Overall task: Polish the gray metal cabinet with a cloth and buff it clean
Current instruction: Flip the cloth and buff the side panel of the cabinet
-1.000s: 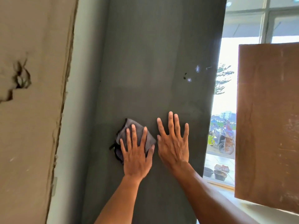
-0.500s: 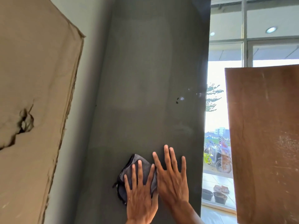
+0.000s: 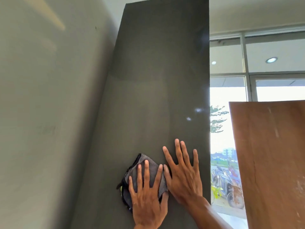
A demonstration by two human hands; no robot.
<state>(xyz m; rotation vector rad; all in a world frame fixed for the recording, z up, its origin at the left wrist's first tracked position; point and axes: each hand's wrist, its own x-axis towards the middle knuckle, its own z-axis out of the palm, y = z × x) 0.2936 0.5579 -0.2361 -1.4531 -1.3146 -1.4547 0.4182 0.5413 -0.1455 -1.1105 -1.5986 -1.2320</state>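
Observation:
The tall gray metal cabinet (image 3: 153, 83) fills the middle of the view, its side panel facing me. A folded gray cloth (image 3: 146, 172) lies flat against the panel low down. My left hand (image 3: 146, 199) presses the cloth to the metal with spread, straight fingers. My right hand (image 3: 184, 176) rests flat on the bare panel just right of the cloth, fingers straight and pointing up. The two hands touch at the thumb side.
A pale wall (image 3: 49, 113) runs along the cabinet's left side. A brown wooden board (image 3: 270, 162) stands at the right. Between cabinet and board, a window (image 3: 221, 138) shows parked motorbikes (image 3: 227, 184) outside.
My view has tilted upward, so the cabinet's top edge now shows and the cardboard at left is gone. Both hands with the cloth have moved up the panel and closer together.

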